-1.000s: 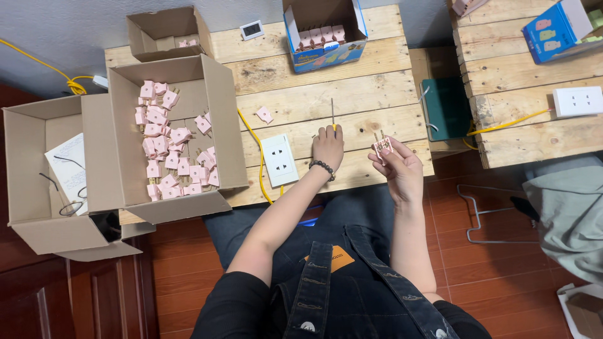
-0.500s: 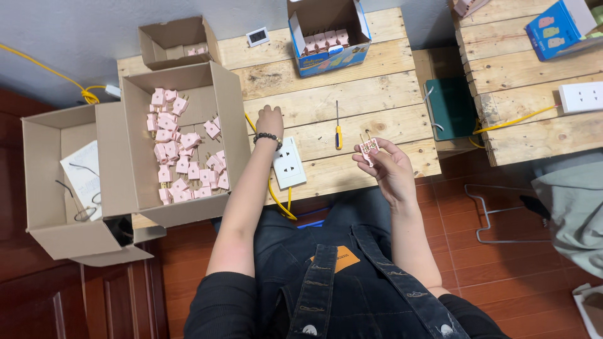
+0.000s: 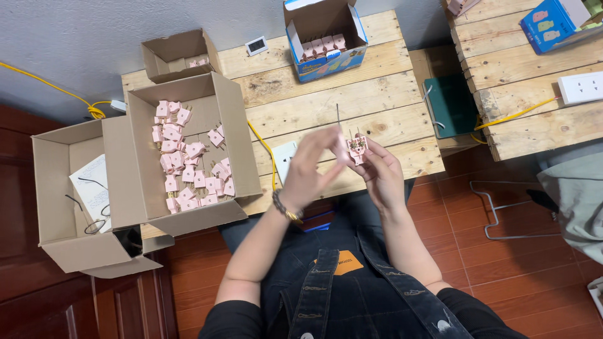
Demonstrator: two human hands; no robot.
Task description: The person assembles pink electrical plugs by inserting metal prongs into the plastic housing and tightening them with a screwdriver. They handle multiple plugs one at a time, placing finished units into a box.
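Note:
My right hand [image 3: 383, 176] is raised over the front edge of the wooden pallet table [image 3: 377, 94] and pinches a small pink plug part [image 3: 357, 147] with metal prongs showing. My left hand [image 3: 311, 166], blurred by motion, hovers just left of that part with its fingers spread toward it; whether it holds anything is unclear. A thin screwdriver [image 3: 337, 116] lies on the planks just beyond my hands. A white socket plate [image 3: 282, 157] sits partly hidden behind my left hand. A large cardboard box [image 3: 235, 125] at the left holds several pink plug parts [image 3: 182, 169].
A blue carton [image 3: 326, 63] with more pink parts stands at the table's back. Also in view are a small cardboard box [image 3: 176, 56], another open box [image 3: 56, 188] with paper and wire at the far left, a yellow cable [image 3: 264, 147], a green notebook [image 3: 449, 103] and a second table with a white power strip [image 3: 581, 86].
My left hand has come back from the big box of pink parts to my right hand. My right hand has kept the pink part, lifting it slightly.

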